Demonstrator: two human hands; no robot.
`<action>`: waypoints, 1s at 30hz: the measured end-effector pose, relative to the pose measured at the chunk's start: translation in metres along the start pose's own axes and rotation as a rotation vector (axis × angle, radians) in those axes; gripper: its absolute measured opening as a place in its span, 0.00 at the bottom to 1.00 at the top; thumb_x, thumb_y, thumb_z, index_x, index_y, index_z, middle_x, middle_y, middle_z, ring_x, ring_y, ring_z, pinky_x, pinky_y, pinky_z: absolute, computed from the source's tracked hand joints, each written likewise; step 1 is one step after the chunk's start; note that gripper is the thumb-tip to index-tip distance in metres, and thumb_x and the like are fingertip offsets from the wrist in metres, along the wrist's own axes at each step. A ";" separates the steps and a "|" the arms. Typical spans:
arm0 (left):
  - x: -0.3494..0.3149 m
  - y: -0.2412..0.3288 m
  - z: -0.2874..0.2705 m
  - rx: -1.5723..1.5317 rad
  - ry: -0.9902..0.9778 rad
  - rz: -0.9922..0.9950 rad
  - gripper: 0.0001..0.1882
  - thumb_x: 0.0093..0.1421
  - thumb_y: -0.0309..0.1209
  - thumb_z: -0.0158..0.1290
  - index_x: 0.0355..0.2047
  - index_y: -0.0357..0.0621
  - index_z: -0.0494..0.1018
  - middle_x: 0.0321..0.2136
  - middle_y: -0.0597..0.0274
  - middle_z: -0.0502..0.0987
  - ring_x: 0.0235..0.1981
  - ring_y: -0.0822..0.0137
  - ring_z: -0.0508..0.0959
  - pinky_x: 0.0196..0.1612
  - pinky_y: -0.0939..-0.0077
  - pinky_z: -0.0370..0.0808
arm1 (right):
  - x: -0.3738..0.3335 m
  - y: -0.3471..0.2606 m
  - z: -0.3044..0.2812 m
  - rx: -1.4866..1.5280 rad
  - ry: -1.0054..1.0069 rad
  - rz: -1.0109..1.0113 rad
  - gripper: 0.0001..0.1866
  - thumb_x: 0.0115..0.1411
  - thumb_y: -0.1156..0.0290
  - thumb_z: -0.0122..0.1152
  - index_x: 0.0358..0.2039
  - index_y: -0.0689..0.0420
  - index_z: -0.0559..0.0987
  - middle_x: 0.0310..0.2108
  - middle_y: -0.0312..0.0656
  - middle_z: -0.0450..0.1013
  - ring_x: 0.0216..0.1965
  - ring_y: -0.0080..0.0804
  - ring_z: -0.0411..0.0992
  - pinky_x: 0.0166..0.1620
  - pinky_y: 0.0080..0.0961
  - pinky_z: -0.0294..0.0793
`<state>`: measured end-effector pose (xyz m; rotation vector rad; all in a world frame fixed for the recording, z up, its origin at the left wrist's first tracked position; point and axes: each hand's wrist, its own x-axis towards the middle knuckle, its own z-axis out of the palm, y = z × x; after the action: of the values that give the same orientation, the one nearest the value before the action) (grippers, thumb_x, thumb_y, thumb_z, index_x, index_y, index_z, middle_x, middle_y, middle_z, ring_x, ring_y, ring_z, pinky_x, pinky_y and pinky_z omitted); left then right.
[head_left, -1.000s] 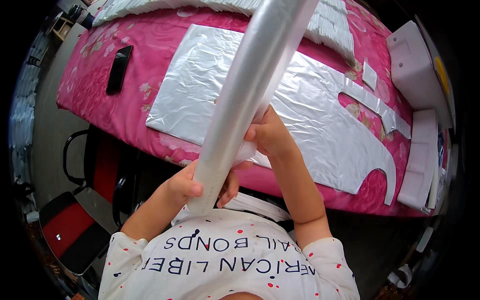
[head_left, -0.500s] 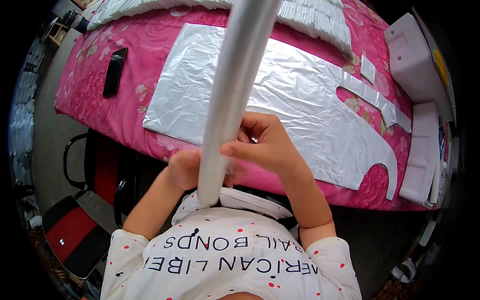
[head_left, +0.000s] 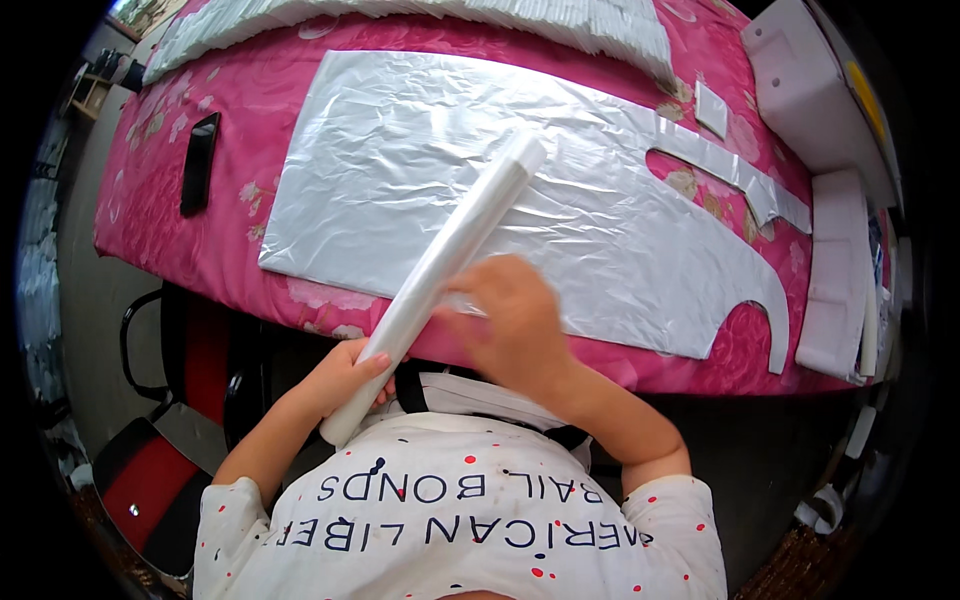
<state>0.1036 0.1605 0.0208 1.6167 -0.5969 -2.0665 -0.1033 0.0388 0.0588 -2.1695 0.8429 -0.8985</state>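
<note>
A long, tightly wound roll of whitish plastic film slants from my lap out over the table edge. My left hand is closed round its lower part, with the thumb on top. Beside the roll, on its right, my right hand is smeared by motion; whether its fingers touch the film cannot be made out. Under the roll's far end, a silvery-white plastic apron lies flat on the table, slightly wrinkled, with curved cutouts and narrow straps toward the right.
A pink flowered cloth covers the table. On it lie a black phone, a long row of folded white plastic and a small white folded packet. White foam blocks stand at right; a red-and-black chair is at lower left.
The roll has tipped down from a steep, raised position toward the table. My left hand has shifted down and left along with its lower end. My right hand has moved slightly down and right.
</note>
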 end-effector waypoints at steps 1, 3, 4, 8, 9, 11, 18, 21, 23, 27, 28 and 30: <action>0.000 -0.003 0.002 0.036 -0.004 0.028 0.15 0.60 0.40 0.48 0.36 0.39 0.69 0.23 0.63 0.73 0.22 0.74 0.73 0.27 0.79 0.72 | 0.004 -0.007 0.012 0.012 -0.015 -0.162 0.08 0.49 0.68 0.62 0.26 0.59 0.76 0.25 0.39 0.71 0.32 0.36 0.70 0.38 0.30 0.68; 0.002 -0.008 0.002 0.059 -0.007 0.067 0.14 0.58 0.39 0.51 0.34 0.40 0.70 0.23 0.63 0.73 0.22 0.74 0.73 0.28 0.80 0.72 | 0.010 -0.012 0.039 -0.002 -0.131 -0.398 0.11 0.49 0.64 0.61 0.25 0.58 0.75 0.25 0.39 0.70 0.32 0.35 0.69 0.39 0.30 0.67; 0.002 -0.006 0.003 0.067 -0.018 0.053 0.14 0.58 0.39 0.52 0.34 0.40 0.70 0.23 0.64 0.73 0.22 0.74 0.73 0.28 0.79 0.72 | 0.008 -0.003 0.057 -0.033 -0.226 -0.461 0.12 0.50 0.60 0.60 0.24 0.57 0.74 0.25 0.38 0.69 0.31 0.34 0.68 0.39 0.30 0.66; -0.003 -0.006 0.004 0.040 -0.013 0.051 0.16 0.57 0.39 0.53 0.38 0.39 0.69 0.23 0.64 0.72 0.22 0.74 0.72 0.28 0.78 0.72 | 0.015 0.036 0.064 -0.194 -0.477 -0.582 0.19 0.52 0.51 0.54 0.22 0.56 0.71 0.22 0.38 0.65 0.27 0.34 0.65 0.36 0.29 0.64; -0.001 -0.011 0.000 0.040 -0.024 0.055 0.17 0.57 0.39 0.53 0.39 0.39 0.69 0.23 0.64 0.72 0.22 0.74 0.72 0.28 0.78 0.72 | 0.022 0.046 0.055 -0.227 -0.481 -0.607 0.20 0.54 0.51 0.51 0.21 0.56 0.71 0.22 0.39 0.65 0.27 0.35 0.65 0.35 0.31 0.64; -0.001 -0.015 -0.003 0.031 -0.053 0.048 0.19 0.57 0.41 0.52 0.42 0.38 0.68 0.22 0.63 0.72 0.21 0.74 0.72 0.28 0.79 0.72 | 0.034 0.077 0.037 -0.188 -0.309 -0.619 0.20 0.54 0.51 0.51 0.21 0.57 0.72 0.22 0.40 0.65 0.27 0.36 0.66 0.36 0.32 0.65; 0.003 -0.009 -0.012 -0.192 -0.297 -0.005 0.35 0.50 0.54 0.55 0.45 0.33 0.68 0.19 0.62 0.70 0.18 0.72 0.71 0.23 0.80 0.70 | 0.070 0.180 -0.074 -0.315 0.335 0.040 0.14 0.60 0.63 0.48 0.29 0.59 0.78 0.30 0.42 0.74 0.31 0.37 0.70 0.36 0.34 0.68; 0.005 -0.013 -0.014 -0.297 -0.369 -0.017 0.37 0.49 0.55 0.55 0.45 0.32 0.68 0.18 0.61 0.69 0.17 0.71 0.70 0.22 0.78 0.69 | 0.072 0.169 -0.087 0.317 0.120 0.532 0.17 0.61 0.59 0.48 0.35 0.59 0.78 0.31 0.35 0.74 0.26 0.21 0.68 0.30 0.20 0.66; 0.006 -0.017 -0.016 -0.367 -0.407 -0.040 0.37 0.48 0.56 0.54 0.44 0.32 0.68 0.18 0.61 0.69 0.17 0.70 0.70 0.22 0.78 0.69 | 0.076 0.153 -0.086 0.464 -0.050 0.596 0.18 0.61 0.56 0.49 0.36 0.59 0.78 0.31 0.33 0.74 0.24 0.15 0.66 0.28 0.14 0.64; 0.004 -0.021 -0.016 -0.397 -0.411 -0.053 0.37 0.48 0.56 0.55 0.44 0.33 0.68 0.18 0.61 0.70 0.17 0.70 0.70 0.23 0.78 0.69 | 0.084 0.131 -0.070 0.478 -0.323 0.711 0.15 0.60 0.59 0.52 0.34 0.58 0.77 0.25 0.30 0.71 0.20 0.11 0.65 0.23 0.10 0.61; 0.004 -0.021 -0.016 -0.379 -0.399 -0.039 0.37 0.48 0.55 0.55 0.44 0.33 0.68 0.18 0.61 0.70 0.18 0.71 0.71 0.23 0.78 0.69 | 0.084 0.128 -0.068 0.485 -0.369 0.732 0.15 0.59 0.59 0.53 0.34 0.58 0.77 0.24 0.29 0.71 0.20 0.11 0.64 0.23 0.10 0.61; 0.004 -0.020 -0.015 -0.287 -0.358 -0.036 0.36 0.48 0.56 0.56 0.44 0.33 0.68 0.20 0.61 0.71 0.19 0.72 0.71 0.25 0.79 0.70 | 0.086 0.125 -0.067 0.494 -0.465 0.772 0.15 0.58 0.59 0.55 0.32 0.58 0.77 0.22 0.29 0.69 0.20 0.11 0.64 0.24 0.11 0.61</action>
<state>0.1159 0.1733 0.0024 1.1148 -0.3626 -2.3630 -0.1451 -0.1193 0.0344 -1.3537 0.9743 -0.1635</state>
